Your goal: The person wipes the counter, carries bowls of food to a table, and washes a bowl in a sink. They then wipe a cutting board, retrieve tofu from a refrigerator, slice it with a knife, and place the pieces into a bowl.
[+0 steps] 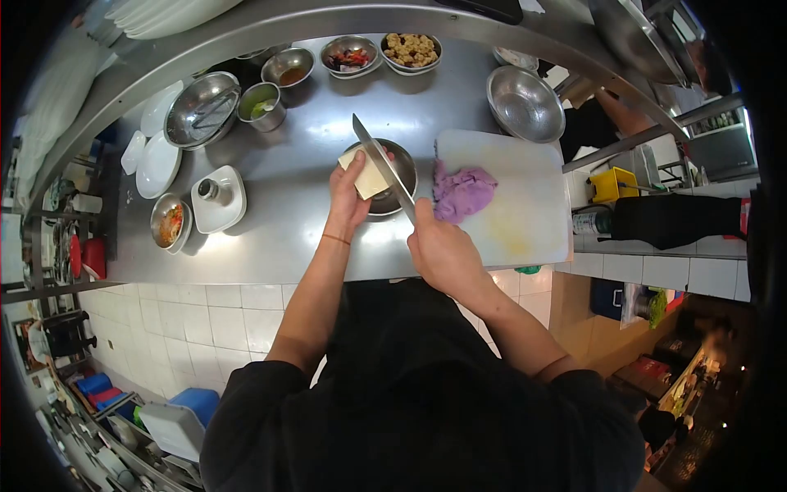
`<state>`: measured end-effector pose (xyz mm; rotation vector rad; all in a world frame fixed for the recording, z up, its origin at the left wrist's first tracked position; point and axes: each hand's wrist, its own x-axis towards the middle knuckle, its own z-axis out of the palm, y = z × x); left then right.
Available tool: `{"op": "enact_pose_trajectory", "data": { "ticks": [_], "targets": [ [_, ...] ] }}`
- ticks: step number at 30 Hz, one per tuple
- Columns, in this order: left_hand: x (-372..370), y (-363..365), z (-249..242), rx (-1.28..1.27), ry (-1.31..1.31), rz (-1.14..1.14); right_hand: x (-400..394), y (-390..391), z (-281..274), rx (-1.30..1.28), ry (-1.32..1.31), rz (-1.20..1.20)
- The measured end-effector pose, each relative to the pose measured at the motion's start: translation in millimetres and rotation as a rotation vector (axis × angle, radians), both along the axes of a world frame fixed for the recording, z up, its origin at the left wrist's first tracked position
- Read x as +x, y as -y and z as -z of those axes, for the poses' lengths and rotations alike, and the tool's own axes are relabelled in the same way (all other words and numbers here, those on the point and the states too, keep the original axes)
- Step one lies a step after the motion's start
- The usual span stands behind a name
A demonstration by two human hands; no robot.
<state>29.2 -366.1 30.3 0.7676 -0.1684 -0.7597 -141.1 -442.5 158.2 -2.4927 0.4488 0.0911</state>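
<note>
My left hand (350, 199) holds a pale cream block of what looks like tofu (366, 175) over a metal bowl (403, 164), thumb on top of it. My right hand (443, 251) is wrapped round the handle of a kitchen knife (384, 165). Its long blade slants up and to the left, lying across the right side of the block; whether it has cut in cannot be made out. A crumpled purple cloth (464, 192) lies on the white cutting board (529, 176), just right of the bowl and near my right hand.
Several metal bowls with food stand along the back, one with brown chunks (411, 51). At the left are white plates (158, 166) and a square white dish (220, 201) with a small shaker. A large metal bowl (525, 102) sits back right. A metal shelf (344, 18) spans overhead.
</note>
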Motion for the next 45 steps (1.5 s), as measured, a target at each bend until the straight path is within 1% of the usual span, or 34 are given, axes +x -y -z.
{"op": "enact_pose_trajectory", "data": {
  "ticks": [4,6,8,13,16,18,19,21,24,26,30,33,35,36,39,42,45],
  "targets": [
    [-3.8,5.9,-5.8,-0.038,-0.046,-0.031,-0.9,2.0,-9.0,-0.020,-0.068,-0.030],
    [-1.8,7.0,-0.5,-0.035,0.063,0.007,-0.8,2.7,-13.6,-0.022,-0.088,-0.035],
    [-4.3,9.1,0.2,-0.048,0.050,-0.010,0.9,2.3,-15.9,-0.011,-0.107,-0.033],
    [-7.2,10.0,-3.9,-0.060,0.052,-0.036,20.1,3.0,30.9,0.007,-0.083,-0.028],
    [-7.4,8.6,-12.1,-0.086,-0.003,-0.004,28.8,-1.6,52.8,0.021,-0.079,-0.009],
    [-7.3,9.5,-18.5,-0.129,-0.198,-0.037,33.4,-2.6,57.1,0.012,-0.074,0.007],
    [-5.0,8.6,-14.7,-0.130,-0.197,-0.039,35.0,-3.2,56.1,0.010,-0.096,0.006],
    [1.2,6.5,-2.3,-0.112,-0.120,0.040,37.3,-2.9,53.4,0.007,-0.116,0.004],
    [2.7,7.1,0.2,-0.087,-0.171,0.038,42.4,-0.3,43.0,-0.001,-0.132,-0.015],
    [0.9,7.0,1.1,-0.083,-0.172,0.040,44.1,0.9,28.6,-0.026,-0.110,-0.057],
    [2.2,7.0,-2.3,-0.082,-0.132,0.056,40.3,2.0,7.8,-0.028,-0.143,-0.058],
    [4.3,6.2,-5.3,-0.058,-0.116,0.060,28.4,2.6,-11.2,0.016,-0.117,-0.026],
    [6.7,7.4,11.5,-0.039,-0.163,0.024,23.8,4.7,-22.4,-0.046,-0.052,-0.052],
    [7.9,8.0,21.3,-0.021,-0.205,-0.007,23.5,6.9,-22.6,-0.047,-0.053,-0.053],
    [6.8,8.1,26.7,0.017,-0.193,-0.047,22.9,10.4,-20.6,-0.085,-0.059,-0.031],
    [5.9,8.8,21.1,0.051,-0.172,-0.078,22.4,10.1,-15.5,-0.108,-0.079,-0.049],
    [2.9,7.6,2.8,0.034,-0.157,-0.070,22.2,7.0,-15.2,-0.125,-0.104,-0.065]
  ]
}}
